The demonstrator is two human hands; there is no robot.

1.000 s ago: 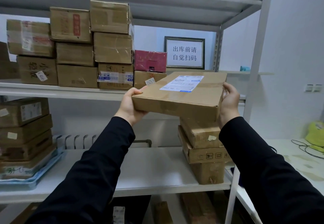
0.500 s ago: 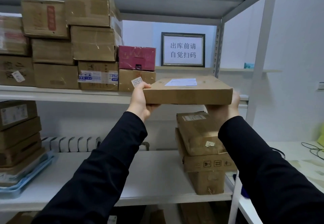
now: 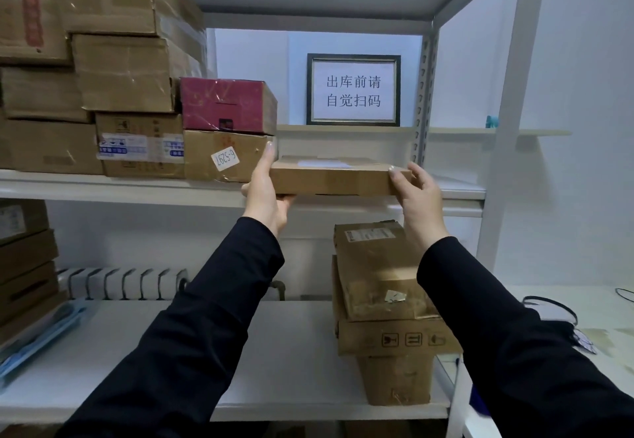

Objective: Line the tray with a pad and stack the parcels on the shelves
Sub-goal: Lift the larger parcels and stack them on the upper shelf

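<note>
the person has a flat brown parcel (image 3: 338, 177) gripped at both ends, holding it level at the front edge of the middle shelf (image 3: 120, 185), with most of its underside looking like it's over the shelf board, though it's hard to say if it's fully resting there or not. the left hand (image 3: 266, 194) is clamped on the parcel's left end, thumb up along the side and fingers curled under the bottom edge. the right hand (image 3: 417, 197) is on the right front corner, thumb on top of the corner and the rest of the fingers wrapped below, so both hands are closed round the box rather than spread open. both arms are in dark sleeves. there's a pale label on the parcel's top face, too foreshortened to read. just left of it, nearly touching the left thumb, sits a brown box with a sticker reading 6-5297 (image 3: 224, 156), and a dark red box (image 3: 228, 105) sits on top of that one. further left the shelf is packed with a stack of cardboard boxes (image 3: 120, 70). behind the parcel, against the wall, stands a framed sign (image 3: 353, 90) with chinese text. on the lower shelf (image 3: 274, 352) there's a pile of three brown parcels (image 3: 384, 300) under the right forearm, and at the far left a blue tray (image 3: 37, 345) with boxes stacked on it.
</note>
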